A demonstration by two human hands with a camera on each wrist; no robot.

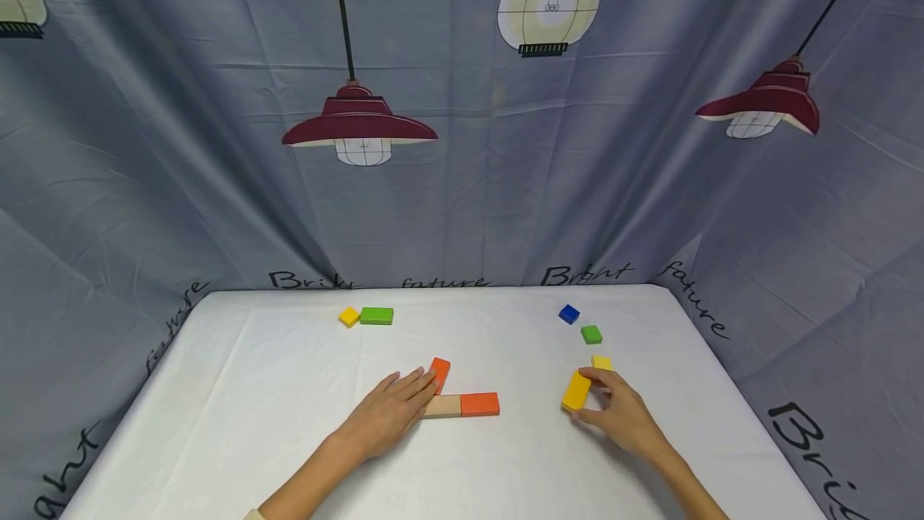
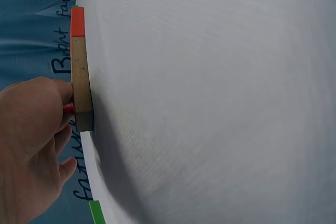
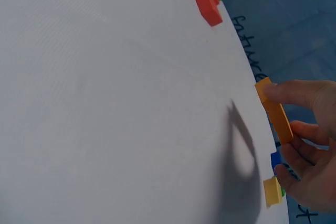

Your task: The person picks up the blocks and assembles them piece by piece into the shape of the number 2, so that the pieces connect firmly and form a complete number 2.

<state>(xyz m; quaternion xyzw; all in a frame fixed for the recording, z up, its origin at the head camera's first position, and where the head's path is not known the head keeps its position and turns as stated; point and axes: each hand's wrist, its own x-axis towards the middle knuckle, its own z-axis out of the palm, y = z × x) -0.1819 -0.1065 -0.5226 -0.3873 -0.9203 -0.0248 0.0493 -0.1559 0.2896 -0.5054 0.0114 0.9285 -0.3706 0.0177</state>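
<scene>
My left hand [image 1: 390, 416] lies over the left end of a natural wood block [image 1: 442, 406], its fingers extended and touching a tilted orange block [image 1: 440, 374]. In the left wrist view the thumb of that hand [image 2: 37, 129] meets the side of the wood block [image 2: 81, 77]. A second orange block [image 1: 480, 404] sits end to end with the wood one. Over at the right, my right hand [image 1: 624, 417] pinches a golden-yellow block [image 1: 576, 392] by its two ends. In the right wrist view this block [image 3: 276, 113] appears raised, with its shadow apart from it.
Just behind the right hand sits a pale yellow block [image 1: 601, 362], with a small green block [image 1: 591, 335] and a blue block [image 1: 569, 314] farther back. A yellow cube [image 1: 350, 317] and a green block [image 1: 377, 316] stand at the back left of the white table [image 1: 253, 408].
</scene>
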